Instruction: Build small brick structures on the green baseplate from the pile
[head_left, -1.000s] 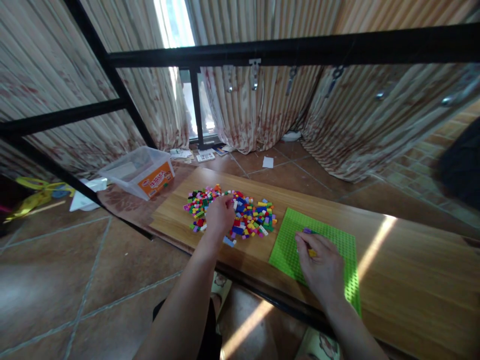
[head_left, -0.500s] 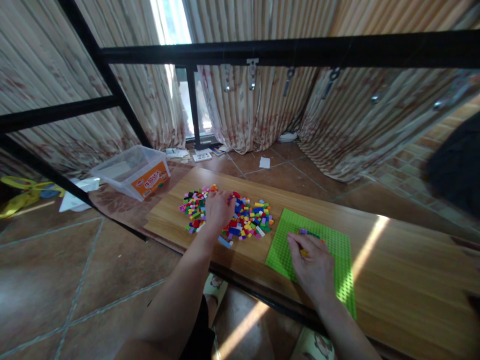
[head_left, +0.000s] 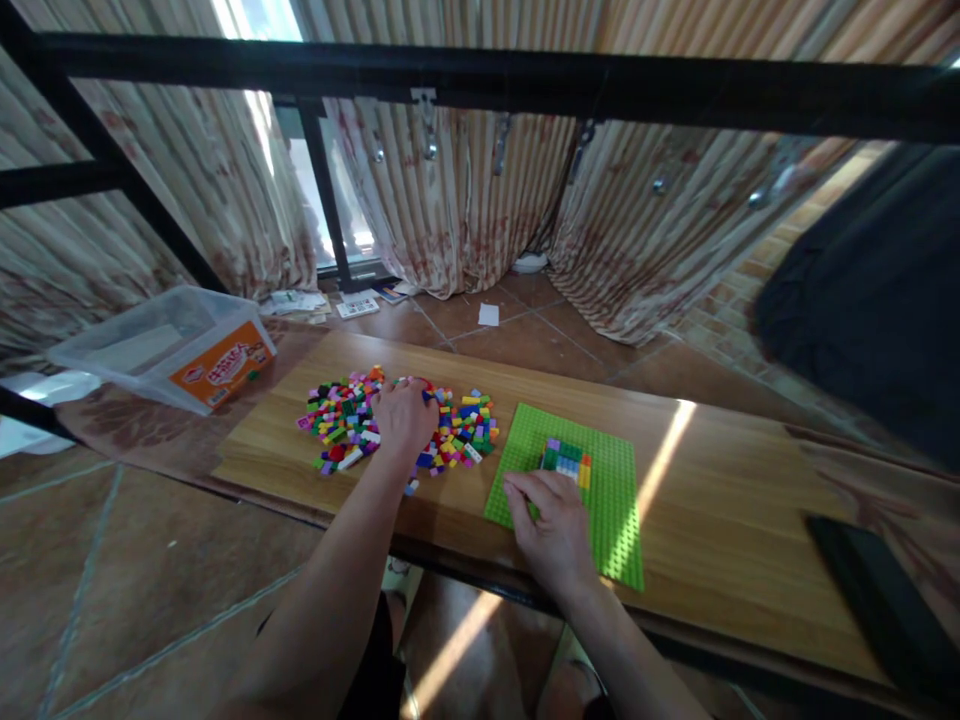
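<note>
**Small bricks, light and hard**

Left hand (head_left: pixel 403 418) curled over heap of small multicoloured plastic bricks (head_left: pixel 352 420) on wooden board (head_left: pixel 712 510); grip hidden. Right hand (head_left: pixel 551 525) loosely bent, flat on green studded baseplate (head_left: pixel 611 500), apparently empty. Probably light, rigid, slippery: best pinched by the sides.

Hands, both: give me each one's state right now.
Left hand: curled over the brick pile; holding anything cannot be told.
Right hand: resting on green baseplate; grip cannot be told.
</note>
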